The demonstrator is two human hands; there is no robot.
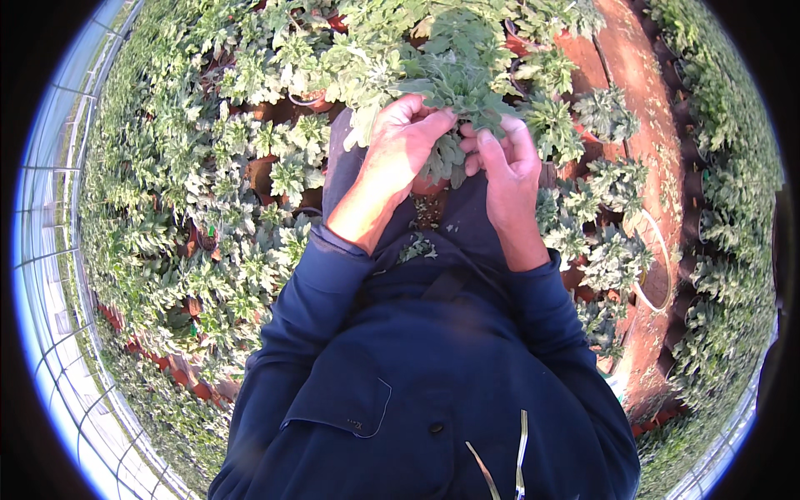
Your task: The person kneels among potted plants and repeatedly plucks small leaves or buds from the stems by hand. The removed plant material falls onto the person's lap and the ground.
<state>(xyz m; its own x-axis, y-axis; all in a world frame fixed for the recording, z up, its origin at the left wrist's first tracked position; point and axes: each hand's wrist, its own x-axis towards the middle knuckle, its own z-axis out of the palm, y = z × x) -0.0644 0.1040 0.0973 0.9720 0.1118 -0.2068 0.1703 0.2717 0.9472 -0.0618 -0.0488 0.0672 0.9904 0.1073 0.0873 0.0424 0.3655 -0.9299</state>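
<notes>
A leafy potted chrysanthemum (465, 84), with lobed grey-green leaves, stands before me between my knees. Part of its reddish-brown pot (430, 184) shows below the lower leaves. My left hand (409, 134) reaches in at the plant's near left side, thumb and forefinger pinched at its foliage. On the other side, my right hand (509, 156) has its fingers bent around a leaf edge, with the thumb against it. Leaves hide some of the fingertips, so what exactly they pinch is unclear. Torn leaf bits (417, 248) lie on my lap.
Rows of similar potted plants (244, 187) crowd the left and the far side. A reddish ground strip (653, 125), strewn with leaf bits, runs along the right, with a pale hoop (656, 262) on it. Beyond stands another plant row (731, 206).
</notes>
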